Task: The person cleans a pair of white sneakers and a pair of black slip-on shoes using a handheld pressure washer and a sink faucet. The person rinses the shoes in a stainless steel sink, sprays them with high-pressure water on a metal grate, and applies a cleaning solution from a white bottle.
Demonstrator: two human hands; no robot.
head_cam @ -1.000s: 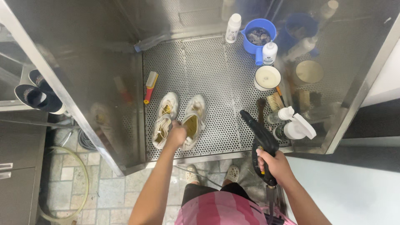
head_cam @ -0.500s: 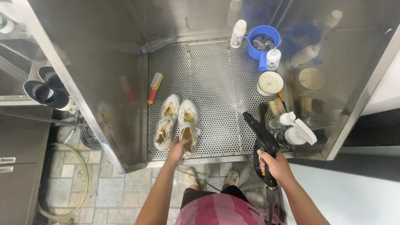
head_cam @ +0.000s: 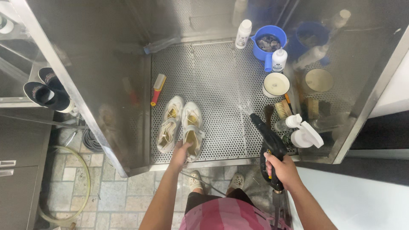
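L hand (head_cam: 180,152): fingers curled on the heel end of the right-side shoe of a pair of cream shoes (head_cam: 181,125), gripping its back edge. Shoes lie side by side, soles down, toes pointing away from the person, touching each other, on the perforated metal floor (head_cam: 217,81) of a steel wash booth, near its front edge.

R hand (head_cam: 282,169): closed fist round the handle of a black spray gun (head_cam: 269,145); nozzle points fwd-left at the floor, tip right of the shoes, not touching them. Faint mist near the nozzle tip; can't tell if it is spraying.

Further out, left of shoes: brush w/ red handle (head_cam: 156,88), lying flat, apart from them. Right side of booth: white spray bottle (head_cam: 304,134) just beside the gun; wooden brush (head_cam: 282,109) behind it; white round tub (head_cam: 275,84); blue jug (head_cam: 267,41) w/ dark contents; two white bottles (head_cam: 243,33), one left of the jug, one in front.

Outside booth, far left: dark pair of shoes (head_cam: 47,89) on a ledge. Hose (head_cam: 83,183) coiled on the tiled floor.
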